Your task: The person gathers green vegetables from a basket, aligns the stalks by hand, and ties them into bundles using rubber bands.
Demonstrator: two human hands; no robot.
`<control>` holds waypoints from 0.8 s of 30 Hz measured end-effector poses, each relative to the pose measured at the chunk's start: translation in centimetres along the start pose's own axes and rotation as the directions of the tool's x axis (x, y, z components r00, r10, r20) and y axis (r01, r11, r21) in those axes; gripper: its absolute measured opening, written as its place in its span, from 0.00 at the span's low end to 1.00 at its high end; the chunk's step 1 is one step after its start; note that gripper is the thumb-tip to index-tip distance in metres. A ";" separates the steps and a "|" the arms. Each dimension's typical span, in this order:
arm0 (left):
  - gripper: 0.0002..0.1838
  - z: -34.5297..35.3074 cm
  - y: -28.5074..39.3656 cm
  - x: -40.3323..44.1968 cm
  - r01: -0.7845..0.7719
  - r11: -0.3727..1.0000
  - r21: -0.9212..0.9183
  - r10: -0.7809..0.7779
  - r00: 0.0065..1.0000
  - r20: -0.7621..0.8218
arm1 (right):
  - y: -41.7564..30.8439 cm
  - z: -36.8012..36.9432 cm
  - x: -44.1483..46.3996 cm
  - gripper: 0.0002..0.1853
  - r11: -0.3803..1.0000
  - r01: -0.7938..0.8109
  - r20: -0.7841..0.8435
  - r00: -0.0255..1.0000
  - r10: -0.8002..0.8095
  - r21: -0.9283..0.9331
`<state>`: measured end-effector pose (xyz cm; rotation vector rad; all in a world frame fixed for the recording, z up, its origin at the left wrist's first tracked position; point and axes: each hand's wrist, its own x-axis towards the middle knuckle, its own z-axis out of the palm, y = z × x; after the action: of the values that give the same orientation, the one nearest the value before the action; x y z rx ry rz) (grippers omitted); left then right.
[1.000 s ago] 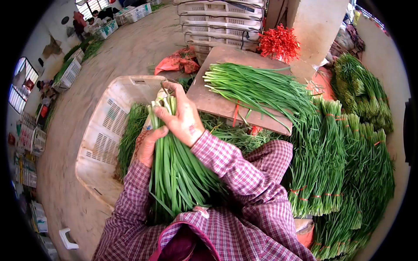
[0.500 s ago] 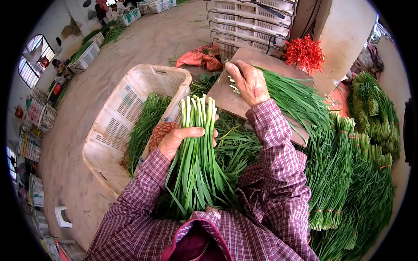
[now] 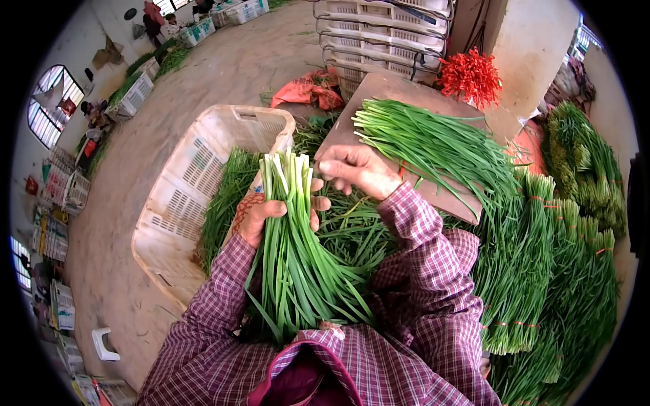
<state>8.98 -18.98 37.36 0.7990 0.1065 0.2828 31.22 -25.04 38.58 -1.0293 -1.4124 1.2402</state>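
- Since the earlier frame, the right hand [image 3: 359, 171] has come back from above the leaf pile [image 3: 426, 139] to the near left edge of the board [image 3: 342, 122], while the left hand [image 3: 254, 223] keeps its grip on the bunch [image 3: 291, 230].
- Left hand: wrapped around the bunch just under its pale ends, thumb across the front, fingers behind, nearer the body than the board.
- Right hand: fingers curled toward the thumb, just beside those pale ends; whether a stalk is pinched there I cannot tell.
- The bunch stands roughly upright, left of the board and nearer the body, leaves fanning down over the lap.
- Good handling, I judge: keep the left grip snug but not crushing, since leaves this soft would bruise; a slack hold could let stalks slide and upset the fairly even ends.
- White crate [image 3: 183, 176]: left of the board, mostly bare inside, with loose greens [image 3: 230, 189] heaped along the side nearest the board.
- Stacked crates [image 3: 382, 34] rise just beyond the board; their contents are hidden.
- Farther off, beyond the board to the left, a wall-side crate [image 3: 135, 95] has greens heaped against it.
- Tied bundles [image 3: 521, 271] lie right of the board, with red bands around them.
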 end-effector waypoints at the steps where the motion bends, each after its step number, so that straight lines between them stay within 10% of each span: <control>1: 0.37 -0.4 -0.2 -0.1 -0.012 0.999 -0.037 0.014 0.999 0.040 | -1.0 0.0 -0.5 0.11 0.998 -0.020 -0.082 0.996 0.024 0.051; 5: 0.35 -1.3 -0.4 -0.2 -0.031 0.993 -0.111 0.046 0.990 0.136 | -1.5 -0.5 -0.8 0.16 0.998 -0.004 -0.238 0.971 -0.013 -0.070; 10: 0.39 -0.5 -0.4 -0.1 -0.049 0.997 -0.055 0.050 0.999 0.020 | -2.0 1.4 -0.2 0.17 0.984 0.108 0.082 0.992 -0.097 -0.143; 13: 0.37 -0.8 -0.3 -0.3 -0.054 0.996 -0.064 0.057 0.997 0.044 | -2.2 0.3 0.1 0.15 0.955 0.196 -0.036 0.977 -0.209 -0.221; 17: 0.38 -1.8 0.0 -1.2 -0.085 0.989 -0.118 0.087 0.996 0.012 | -0.4 -2.7 -1.1 0.09 0.943 0.160 -0.285 0.956 -0.073 0.293; 19: 0.39 -2.3 0.1 -1.6 -0.101 0.990 -0.094 0.101 0.995 -0.007 | 7.5 -3.3 0.4 0.14 0.979 0.110 -0.268 0.951 -0.153 -0.171; 21: 0.39 -3.3 0.4 -1.7 -0.095 0.995 0.023 0.096 0.994 -0.057 | 8.6 -2.0 0.0 0.19 0.560 -0.106 -0.246 0.952 -0.180 -0.822; 24: 0.38 -1.8 1.0 -1.3 -0.017 0.997 0.074 0.023 0.996 -0.090 | 0.5 -0.9 -1.0 0.31 0.625 -0.217 -0.337 0.938 -0.079 -0.750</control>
<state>7.21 -17.48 36.79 0.8604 0.1956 0.3360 32.25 -25.75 37.99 -1.8108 -1.6620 0.3845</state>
